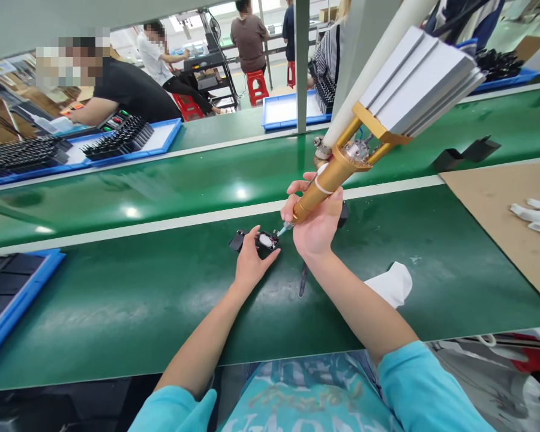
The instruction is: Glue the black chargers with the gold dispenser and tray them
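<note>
In my right hand (317, 225) is a gold-coloured glue dispensing gun (327, 183), its grey-white ribbed upper body (420, 84) slanting up to the right. The pale needle tip (284, 228) points down at a small black housing (269, 240) with a white oval part inside. Around that housing the thumb and fingers of my left hand (251, 261) are closed, steadying it on the green bench. Just left of my fingers lies another small black piece (237, 240). A dark thin stick (303, 281) rests below my right hand.
A blue tray of black parts (49, 261) stands at the left. White cloth (393, 285) lies right of my forearm, and a white glove (537, 216) on brown cardboard (490, 204). Beyond the green conveyor belt (198, 183), a person in black (132, 90) sits by trays of black parts.
</note>
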The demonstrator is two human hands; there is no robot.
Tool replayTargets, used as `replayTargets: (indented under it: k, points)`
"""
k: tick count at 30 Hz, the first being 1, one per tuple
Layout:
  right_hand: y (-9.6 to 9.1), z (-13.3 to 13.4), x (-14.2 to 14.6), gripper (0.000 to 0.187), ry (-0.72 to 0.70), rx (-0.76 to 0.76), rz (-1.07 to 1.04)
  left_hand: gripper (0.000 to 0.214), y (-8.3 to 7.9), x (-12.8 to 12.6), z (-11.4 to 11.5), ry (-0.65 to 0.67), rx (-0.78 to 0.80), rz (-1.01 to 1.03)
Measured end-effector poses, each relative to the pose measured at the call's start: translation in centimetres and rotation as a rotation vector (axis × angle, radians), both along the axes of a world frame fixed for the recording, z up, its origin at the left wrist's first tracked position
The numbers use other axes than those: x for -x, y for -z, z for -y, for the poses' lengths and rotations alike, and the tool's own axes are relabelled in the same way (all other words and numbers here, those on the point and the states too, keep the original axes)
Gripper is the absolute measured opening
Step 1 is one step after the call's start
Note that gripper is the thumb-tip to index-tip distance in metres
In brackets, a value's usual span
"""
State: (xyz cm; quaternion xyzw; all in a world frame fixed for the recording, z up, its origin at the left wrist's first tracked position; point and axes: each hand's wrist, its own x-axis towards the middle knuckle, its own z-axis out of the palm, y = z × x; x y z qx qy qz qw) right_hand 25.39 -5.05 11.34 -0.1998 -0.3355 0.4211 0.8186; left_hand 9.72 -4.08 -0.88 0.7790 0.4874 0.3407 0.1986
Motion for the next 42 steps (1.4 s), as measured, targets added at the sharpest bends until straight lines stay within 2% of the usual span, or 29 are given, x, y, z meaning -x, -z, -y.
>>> replayTargets:
  k: [8,13,24,33,35,39,42]
  points:
    - [0.1,-0.1,-0.1,0.047,-0.008,-0.002,-0.008,0.051,-0.2,2.0,-0.2,0.043,-0.123,-0.036]
    - [0.1,-0.1,-0.1,0.045,-0.014,-0.020,-0.027,0.048,0.1,2.2,-0.5,0.031,-0.173,-0.104]
    - [0.1,-0.1,0.0,0.045,-0.016,-0.024,-0.042,0.047,-1.2,2.2,-0.6,0.066,-0.100,-0.091]
    - [0.0,0.0,-0.1,0.047,-0.004,0.009,-0.020,0.035,-1.8,2.6,-0.4,0.091,-0.055,-0.085]
    - [0.0,-0.1,-0.1,0.047,0.004,0.018,-0.016,0.040,-2.0,2.6,-0.3,0.075,-0.043,-0.109]
    - [0.1,-0.2,-0.1,0.046,0.008,0.010,-0.026,0.065,-2.9,2.7,0.4,-0.015,-0.026,-0.241]
    - [0.1,-0.2,-0.2,0.045,0.005,-0.001,-0.030,0.059,-3.3,2.6,0.5,0.024,-0.079,-0.228]
